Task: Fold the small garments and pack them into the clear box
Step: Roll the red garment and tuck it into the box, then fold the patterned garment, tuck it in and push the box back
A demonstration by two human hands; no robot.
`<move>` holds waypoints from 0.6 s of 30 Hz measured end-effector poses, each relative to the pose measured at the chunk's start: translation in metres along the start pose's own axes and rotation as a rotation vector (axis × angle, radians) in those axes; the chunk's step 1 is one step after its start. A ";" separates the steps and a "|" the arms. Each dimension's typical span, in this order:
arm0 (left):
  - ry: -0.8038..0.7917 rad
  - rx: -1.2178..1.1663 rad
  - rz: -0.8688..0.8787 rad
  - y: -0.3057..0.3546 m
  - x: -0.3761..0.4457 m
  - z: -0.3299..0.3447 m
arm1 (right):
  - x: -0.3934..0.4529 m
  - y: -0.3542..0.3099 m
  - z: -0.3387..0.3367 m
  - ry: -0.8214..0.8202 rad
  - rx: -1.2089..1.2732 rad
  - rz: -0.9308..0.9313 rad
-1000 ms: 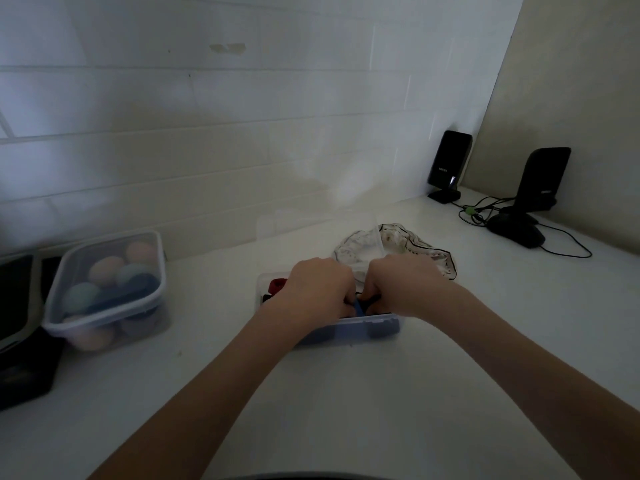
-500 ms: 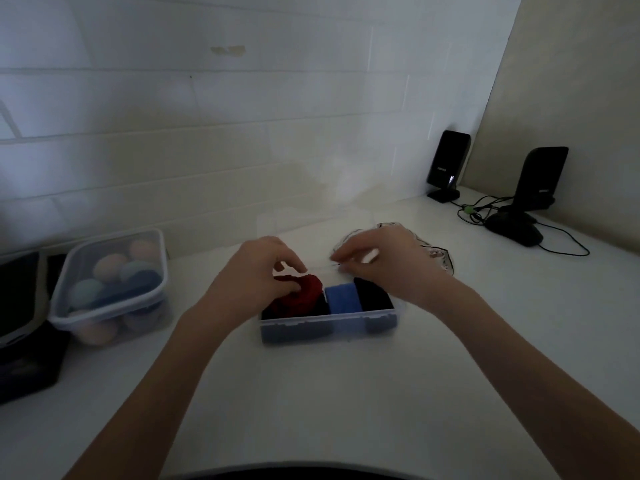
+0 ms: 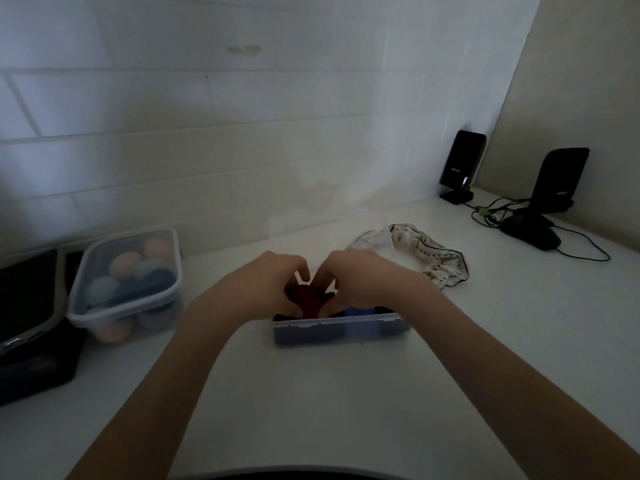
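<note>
A small clear box (image 3: 341, 330) sits on the white counter in front of me. Inside it show a rolled dark red garment (image 3: 306, 299) at the left, a blue one (image 3: 360, 311) in the middle and a dark one at the right, mostly hidden. My left hand (image 3: 258, 284) and my right hand (image 3: 367, 280) meet over the box's left end, fingers closed around the red garment from both sides. A white patterned garment with dark trim (image 3: 429, 252) lies unfolded just behind the box to the right.
A lidded clear tub of pastel balls (image 3: 126, 284) stands at the left, with a black device (image 3: 29, 323) beside it. Two black speakers (image 3: 462, 166) (image 3: 559, 180), a dark mouse (image 3: 531, 232) and cables sit at the back right. A tiled wall runs behind.
Both hands lifted off the box and spread half a second ago, showing the three rolled garments. Now they have closed together on the red garment at the left end.
</note>
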State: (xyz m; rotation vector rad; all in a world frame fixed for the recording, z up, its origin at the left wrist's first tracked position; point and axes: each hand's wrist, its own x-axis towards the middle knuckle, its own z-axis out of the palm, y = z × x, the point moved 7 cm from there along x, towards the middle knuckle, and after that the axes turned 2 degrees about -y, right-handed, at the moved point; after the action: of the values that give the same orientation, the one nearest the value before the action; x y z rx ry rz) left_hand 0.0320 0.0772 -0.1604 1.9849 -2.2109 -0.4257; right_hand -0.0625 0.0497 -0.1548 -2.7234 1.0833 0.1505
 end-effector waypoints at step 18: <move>0.401 -0.378 0.164 -0.014 -0.006 -0.038 | -0.047 0.143 0.020 0.452 0.168 0.459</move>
State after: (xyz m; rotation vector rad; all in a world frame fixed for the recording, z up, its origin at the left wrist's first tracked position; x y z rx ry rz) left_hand 0.0566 0.0771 -0.1277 1.5254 -1.8616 -0.3542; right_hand -0.1950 -0.0161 -0.1880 -2.3685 1.7404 -0.4887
